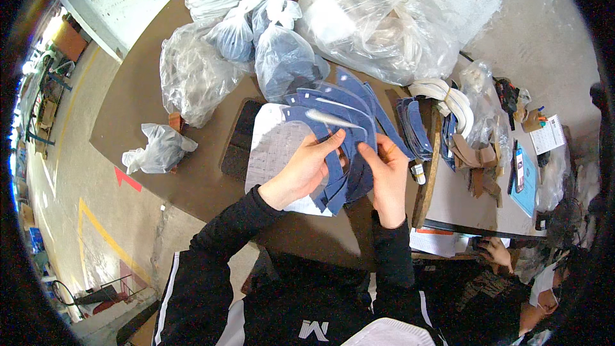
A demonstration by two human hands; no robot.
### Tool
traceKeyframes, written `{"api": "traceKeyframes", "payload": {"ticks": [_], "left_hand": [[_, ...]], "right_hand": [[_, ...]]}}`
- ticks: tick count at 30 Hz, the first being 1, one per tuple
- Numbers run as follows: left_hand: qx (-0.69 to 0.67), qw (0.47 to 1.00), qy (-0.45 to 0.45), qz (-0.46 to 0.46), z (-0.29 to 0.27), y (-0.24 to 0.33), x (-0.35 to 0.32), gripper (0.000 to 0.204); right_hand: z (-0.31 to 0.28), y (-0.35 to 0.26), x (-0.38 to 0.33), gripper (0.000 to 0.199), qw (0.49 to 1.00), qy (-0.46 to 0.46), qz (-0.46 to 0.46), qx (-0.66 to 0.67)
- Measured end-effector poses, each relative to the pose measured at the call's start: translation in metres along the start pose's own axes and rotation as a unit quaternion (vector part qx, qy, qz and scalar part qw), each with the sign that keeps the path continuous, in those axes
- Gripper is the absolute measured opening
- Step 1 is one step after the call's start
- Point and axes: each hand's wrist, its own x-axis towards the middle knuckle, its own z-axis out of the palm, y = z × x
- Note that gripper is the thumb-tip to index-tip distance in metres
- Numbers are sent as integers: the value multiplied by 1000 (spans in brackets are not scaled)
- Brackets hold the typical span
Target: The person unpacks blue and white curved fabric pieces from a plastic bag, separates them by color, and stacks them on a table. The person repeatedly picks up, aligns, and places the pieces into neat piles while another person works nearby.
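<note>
Between my two hands is a fanned bundle of dark blue curved cut pieces [336, 106], apparently fabric or leather, some with small white marks. My left hand [302, 168] grips the bundle from the left, thumb on top and fingers underneath. On the other side my right hand [386, 172] pinches the pieces' edges between thumb and fingers. Below the bundle lies a pale printed sheet [272, 147] on the brown table [211, 173]. A black flat object [238, 147] shows beside the sheet's left edge.
Clear plastic bags [384, 19] and knotted bags of blue pieces [285, 57] line the table's back. A small tied bag [160, 147] sits at left. Stacked blue pieces [413, 128] and white curved strips [448, 102] lie at right. Another person's hand [496, 253] is at lower right.
</note>
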Motion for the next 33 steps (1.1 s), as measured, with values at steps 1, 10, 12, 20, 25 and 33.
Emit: {"api": "traceKeyframes", "payload": {"ticks": [1, 10, 12, 20, 25, 33], "left_hand": [[-15, 1000, 1, -2, 0, 0, 0, 24], [56, 998, 34, 6, 5, 3, -2, 25], [86, 995, 20, 54, 2, -5, -1, 24], [58, 994, -84, 42, -14, -12, 1, 43], [21, 996, -22, -82, 2, 5, 5, 36], [-4, 985, -164, -62, -8, -5, -6, 86]], "right_hand": [[-2, 0, 0, 23, 1000, 17, -15, 2], [-4, -23, -7, 19, 984, -15, 30, 173], [0, -5, -5, 22, 1000, -9, 3, -12], [-4, -7, -5, 31, 1000, 2, -21, -21], [-21, -15, -10, 29, 981, 3, -21, 193], [-5, -3, -7, 26, 990, -125, -1, 63]]}}
